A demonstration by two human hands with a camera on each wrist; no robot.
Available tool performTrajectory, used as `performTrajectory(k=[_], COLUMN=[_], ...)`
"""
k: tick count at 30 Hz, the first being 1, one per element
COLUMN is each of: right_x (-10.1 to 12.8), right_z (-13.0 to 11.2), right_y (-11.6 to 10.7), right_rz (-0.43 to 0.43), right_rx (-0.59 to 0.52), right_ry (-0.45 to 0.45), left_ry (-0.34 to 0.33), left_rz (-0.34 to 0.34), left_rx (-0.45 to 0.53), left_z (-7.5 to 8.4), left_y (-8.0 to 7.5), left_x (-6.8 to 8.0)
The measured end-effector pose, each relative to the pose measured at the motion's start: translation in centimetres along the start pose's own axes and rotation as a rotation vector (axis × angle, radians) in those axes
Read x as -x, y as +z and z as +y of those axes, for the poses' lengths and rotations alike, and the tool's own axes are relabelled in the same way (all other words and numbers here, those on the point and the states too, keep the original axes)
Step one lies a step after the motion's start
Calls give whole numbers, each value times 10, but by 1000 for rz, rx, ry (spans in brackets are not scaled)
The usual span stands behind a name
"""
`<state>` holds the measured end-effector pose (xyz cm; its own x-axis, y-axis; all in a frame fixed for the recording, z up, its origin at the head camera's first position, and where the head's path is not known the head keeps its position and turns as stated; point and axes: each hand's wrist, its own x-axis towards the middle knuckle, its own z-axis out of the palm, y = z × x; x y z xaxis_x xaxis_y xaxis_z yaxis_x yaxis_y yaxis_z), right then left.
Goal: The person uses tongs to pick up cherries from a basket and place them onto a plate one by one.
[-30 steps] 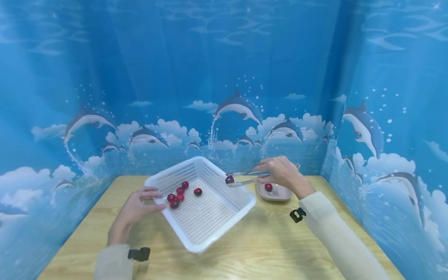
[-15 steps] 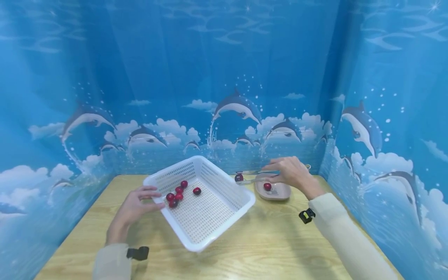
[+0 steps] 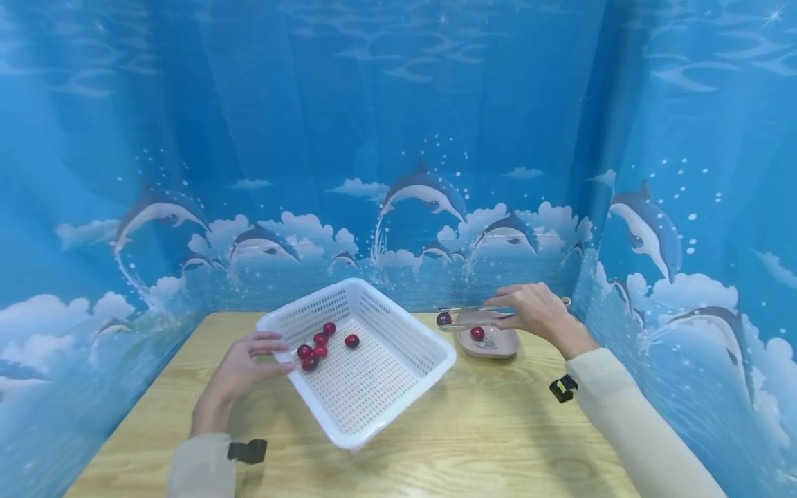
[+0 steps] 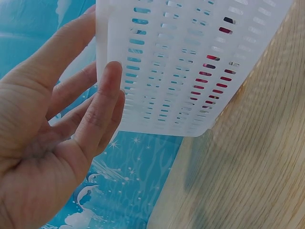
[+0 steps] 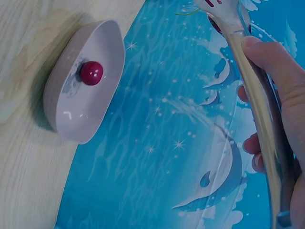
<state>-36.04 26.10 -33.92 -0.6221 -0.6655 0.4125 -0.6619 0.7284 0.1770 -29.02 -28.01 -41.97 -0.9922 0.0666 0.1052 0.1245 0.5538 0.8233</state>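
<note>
From my rt wrist I see only the shafts of the long metal tongs; the tips run off the top edge, so the dark red cherry they pinch shows there as a sliver at most, I think. The head view is clearer: my right hand is curled round the tongs, thumb and fingers squeezing the two arms together, and the cherry sits in the tips, out to the left of my knuckles and in the air just off the left end of the small beige oval dish. That dish lies just below and in front of this hand, w/ one bright red cherry already in it.

My left hand is spread, fingers straight, fingertips pressed flat on the outer wall of the white slotted plastic basket at its near-left corner. The basket looks tipped up off the pale wooden table on that side. From the lt wrist the slots show only red streaks of the remaining red cherries, a small cluster inside, just past my fingertips.

The basket stands between my two hands. A blue dolphin-print curtain closes in the table behind and at both sides.
</note>
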Motion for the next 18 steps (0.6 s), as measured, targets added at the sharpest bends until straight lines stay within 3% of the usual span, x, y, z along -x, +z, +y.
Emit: performTrajectory(k=[18], right_x=[14], right_z=[28], right_y=[12], right_rz=[-81], right_rx=[24], right_ry=[98], left_ry=[-19], left_rz=[-2], left_rx=[-4], left_z=[-2], left_y=[0], left_x=[-1])
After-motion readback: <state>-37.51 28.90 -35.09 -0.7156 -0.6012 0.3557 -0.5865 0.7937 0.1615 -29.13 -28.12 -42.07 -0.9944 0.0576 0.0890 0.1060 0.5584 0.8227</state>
